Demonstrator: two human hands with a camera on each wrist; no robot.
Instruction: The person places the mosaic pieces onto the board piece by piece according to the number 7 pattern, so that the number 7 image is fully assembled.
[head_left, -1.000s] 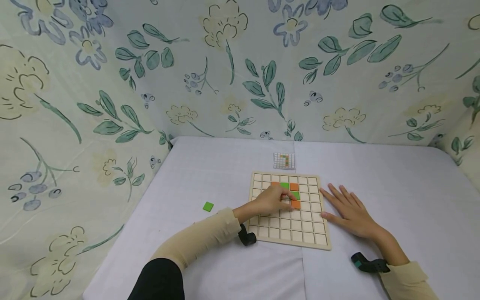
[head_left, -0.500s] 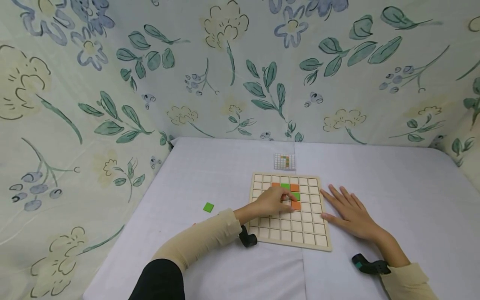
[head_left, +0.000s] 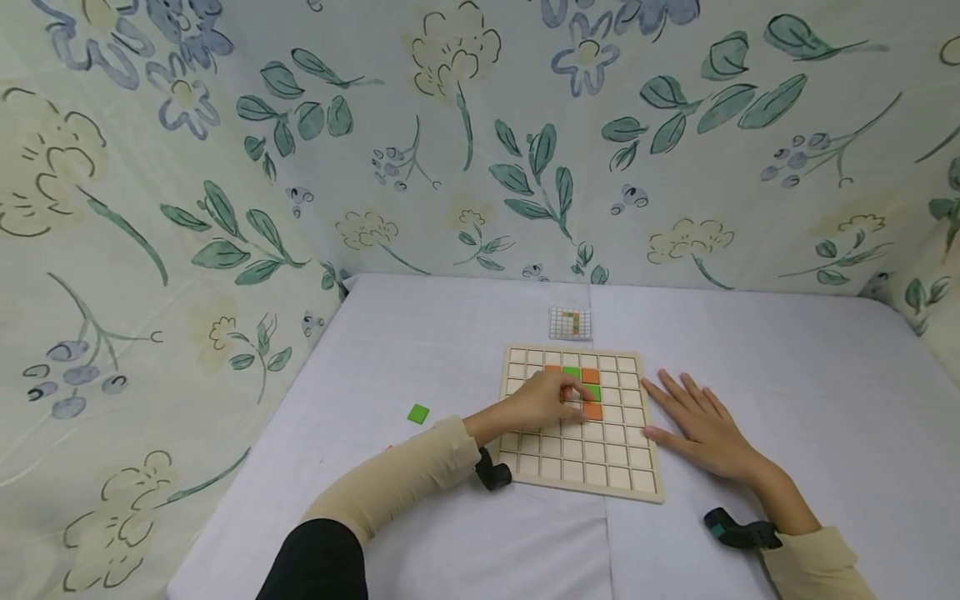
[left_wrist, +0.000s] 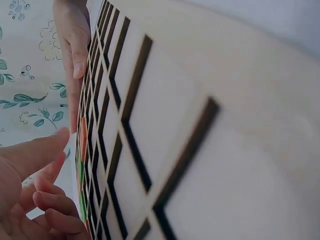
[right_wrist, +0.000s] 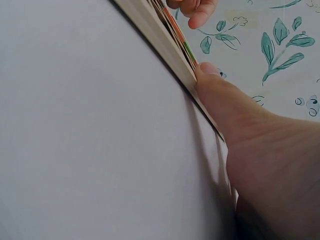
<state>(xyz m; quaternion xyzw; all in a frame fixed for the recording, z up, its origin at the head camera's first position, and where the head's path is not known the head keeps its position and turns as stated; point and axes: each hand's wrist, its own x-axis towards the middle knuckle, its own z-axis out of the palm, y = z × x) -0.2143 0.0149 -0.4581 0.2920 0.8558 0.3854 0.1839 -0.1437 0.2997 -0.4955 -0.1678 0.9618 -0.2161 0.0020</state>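
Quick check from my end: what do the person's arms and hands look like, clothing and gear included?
The left hand and right hand are bare, without gloves. Both arms wear beige sleeves; the left also shows a black section farther up. A black device with a teal patch sits at the right wrist, another black one at the left. No cables show.

Board (head_left: 595, 451) pale, dark-gridded; tiles (head_left: 591, 377) orange, green; tablecloth (head_left: 420, 333) white; backdrop (head_left: 450, 200) floral.

White-covered table (head_left: 787, 358): carries a gridded wooden board (head_left: 617, 454), a small patterned card (head_left: 570, 323) just beyond it, a green tile (head_left: 417, 413) to its left.
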